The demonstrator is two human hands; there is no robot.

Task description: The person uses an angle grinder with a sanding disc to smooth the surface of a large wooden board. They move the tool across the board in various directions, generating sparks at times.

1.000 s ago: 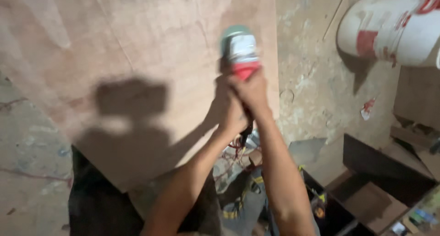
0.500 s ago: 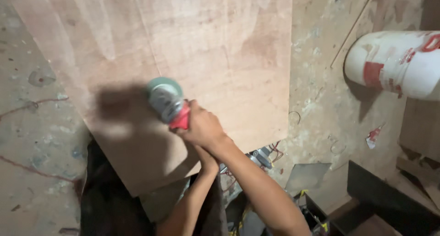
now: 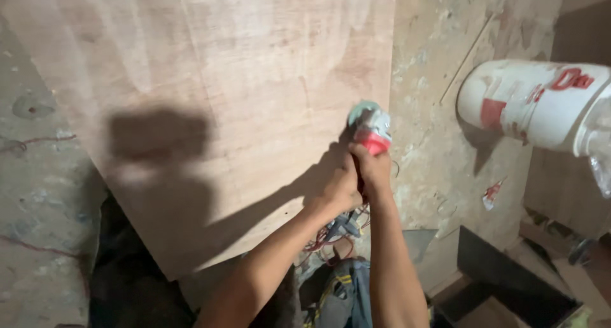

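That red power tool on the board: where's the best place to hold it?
Grip the grinder by its red rear body, coming from behind, away from the disc end that faces the plywood sheet. The left hand and right hand both wrap it there, stacked along the handle.

White, red-labelled bucket (image 3: 534,105) at right

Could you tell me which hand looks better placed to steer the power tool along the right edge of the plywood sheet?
Probably the right hand: it grips the power tool directly behind its red body, at the plywood sheet edge. The left hand sits lower, supporting.
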